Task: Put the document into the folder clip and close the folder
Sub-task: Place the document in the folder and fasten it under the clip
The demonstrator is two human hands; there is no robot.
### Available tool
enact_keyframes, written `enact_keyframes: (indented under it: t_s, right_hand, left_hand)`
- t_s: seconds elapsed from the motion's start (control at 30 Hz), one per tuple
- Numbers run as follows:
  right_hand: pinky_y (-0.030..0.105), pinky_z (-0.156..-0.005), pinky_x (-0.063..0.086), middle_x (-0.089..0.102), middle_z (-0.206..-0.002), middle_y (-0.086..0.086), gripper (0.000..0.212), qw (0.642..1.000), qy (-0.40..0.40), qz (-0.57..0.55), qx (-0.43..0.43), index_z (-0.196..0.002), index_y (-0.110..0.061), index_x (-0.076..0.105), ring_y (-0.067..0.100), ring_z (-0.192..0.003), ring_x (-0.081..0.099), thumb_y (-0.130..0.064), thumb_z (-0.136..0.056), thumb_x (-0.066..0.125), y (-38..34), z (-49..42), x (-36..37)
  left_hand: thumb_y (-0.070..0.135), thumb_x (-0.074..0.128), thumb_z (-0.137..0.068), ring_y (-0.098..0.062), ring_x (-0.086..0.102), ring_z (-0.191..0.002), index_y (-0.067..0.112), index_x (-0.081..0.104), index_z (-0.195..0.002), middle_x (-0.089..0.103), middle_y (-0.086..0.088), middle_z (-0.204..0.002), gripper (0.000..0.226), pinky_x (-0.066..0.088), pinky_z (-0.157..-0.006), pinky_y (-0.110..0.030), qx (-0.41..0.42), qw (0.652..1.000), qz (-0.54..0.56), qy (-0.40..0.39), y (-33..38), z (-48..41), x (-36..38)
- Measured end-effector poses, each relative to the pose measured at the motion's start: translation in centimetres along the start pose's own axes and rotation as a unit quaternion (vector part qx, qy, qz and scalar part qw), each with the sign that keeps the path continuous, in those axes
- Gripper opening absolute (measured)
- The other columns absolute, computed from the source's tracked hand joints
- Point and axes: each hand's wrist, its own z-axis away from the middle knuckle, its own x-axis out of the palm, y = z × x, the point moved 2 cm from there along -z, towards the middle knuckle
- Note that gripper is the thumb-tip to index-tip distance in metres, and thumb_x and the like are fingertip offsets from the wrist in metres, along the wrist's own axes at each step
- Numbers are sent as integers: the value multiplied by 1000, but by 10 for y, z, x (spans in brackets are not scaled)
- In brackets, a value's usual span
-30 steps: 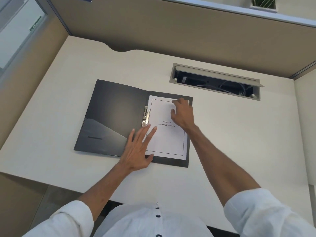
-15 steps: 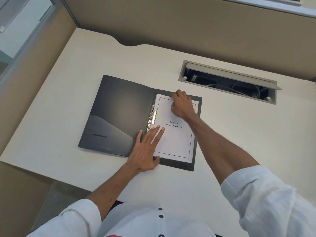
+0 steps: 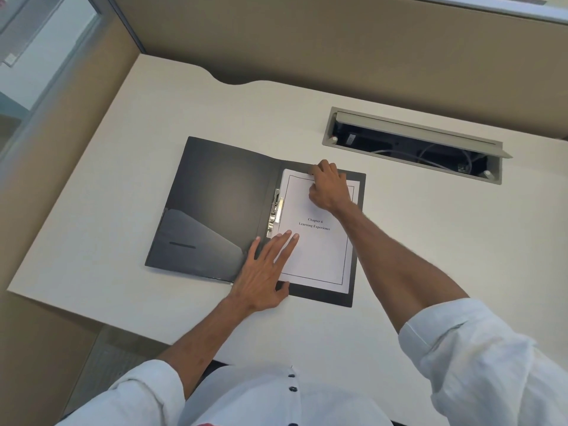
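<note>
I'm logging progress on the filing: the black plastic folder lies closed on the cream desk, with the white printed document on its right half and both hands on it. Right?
Not quite. The head view shows the black plastic folder lying open, not closed. The white printed document does sit on its right half, on the cream desk, with the left hand and right hand on it.

One open folder (image 3: 221, 207), one document (image 3: 319, 250), one metal clip (image 3: 274, 213), two hands, one desk (image 3: 430, 241), one cable tray (image 3: 415, 142)

The open folder (image 3: 221, 207) is laid flat on the desk (image 3: 430, 241), its clip (image 3: 274, 215) along the spine. The document (image 3: 319, 241) is placed on the right half, beside the clip. The cable tray (image 3: 415, 142) is set behind, to the right.
</note>
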Motion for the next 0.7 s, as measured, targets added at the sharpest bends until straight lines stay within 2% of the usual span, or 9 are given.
enact_keyframes:
  t_s: [0.3, 0.43, 0.5, 0.57, 0.63, 0.7]
  right_hand:
    - [49, -121, 40, 50, -152, 10, 45, 1000, 5, 2, -12, -149, -8, 53, 31, -142, 47, -7, -104, 52, -4, 2, 0]
    - [48, -119, 42, 52, -153, 8, 48, 994, 56, -86, 28, -152, -11, 55, 30, -144, 48, -7, -104, 54, 2, 12, -3]
    - [47, -115, 46, 55, -149, 9, 46, 975, 117, -167, 84, -149, -9, 59, 30, -142, 50, -5, -103, 54, 11, 28, -2]
    - [45, -114, 48, 57, -146, 11, 43, 942, 176, -241, 155, -144, -5, 62, 31, -139, 52, -4, -102, 55, 20, 54, 6]
    - [41, -107, 50, 56, -144, 11, 43, 907, 206, -287, 228, -142, -5, 62, 31, -136, 53, -2, -101, 54, 27, 84, 19]
    - [36, -93, 47, 54, -141, 13, 42, 885, 212, -303, 284, -139, -3, 62, 34, -131, 55, 1, -98, 53, 33, 110, 31]
  left_hand:
    - [52, 66, -90, -23, 12, -174, 30, 0, -178, 1, 6, -187, 112, 10, -139, -67, -8, 1000, 11, -4, 1, -1, -1]
    - [57, 60, -94, -20, 16, -174, 26, 2, -178, 7, 6, -186, 107, 17, -139, -61, -12, 999, 30, 44, -1, 3, -6]
    - [55, 59, -98, -20, 26, -170, 22, 10, -177, 16, 4, -184, 99, 24, -140, -52, -53, 993, 64, 84, -3, 5, -8]
    - [49, 63, -101, -23, 41, -161, 18, 24, -174, 32, 0, -177, 88, 37, -134, -45, -123, 978, 114, 123, -3, 5, -11]
    - [45, 67, -102, -25, 51, -148, 16, 37, -166, 46, -4, -165, 76, 47, -124, -43, -197, 957, 146, 154, -1, 3, -13]
    - [42, 67, -103, -26, 56, -137, 12, 47, -159, 53, -7, -152, 66, 55, -117, -45, -248, 940, 156, 172, 2, 2, -14]
